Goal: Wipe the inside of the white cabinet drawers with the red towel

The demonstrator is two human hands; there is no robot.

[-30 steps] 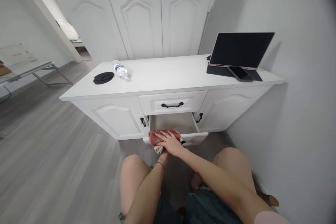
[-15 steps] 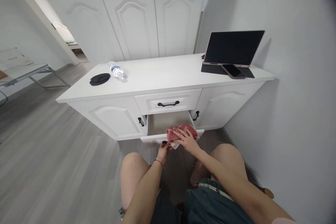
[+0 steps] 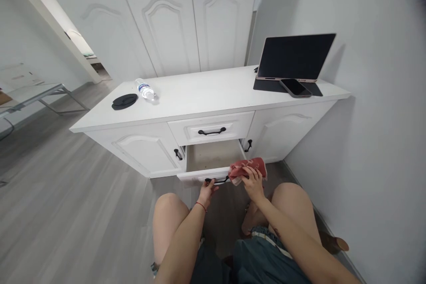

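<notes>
In the head view, the right hand (image 3: 254, 183) is at the right end of an open white wooden drawer (image 3: 199, 176), its fingers curled down snugly on a bunched red cloth with pale patterning (image 3: 255, 165). The cloth sits right at that front corner, partly overhanging it. Over at the left end of the drawer's curved black handle (image 3: 221, 181), here's the left hand (image 3: 206, 191), fingertips at the bar, bent and close together; whether they wrap right round it, I can't tell.

Now, the hazards! A loose fold of cloth could snag on that corner or the handle's near end and tug out of the right hand's grip. Pulling from the handle's left end alone might skew the drawer and jam it. Should it slide inward, fingers over the front edge could get pinched. And up top on the white panelled cabinet (image 3: 199, 93), a clear plastic bottle (image 3: 145, 89) lies on its side: a hard jolt from below could set it rolling.
</notes>
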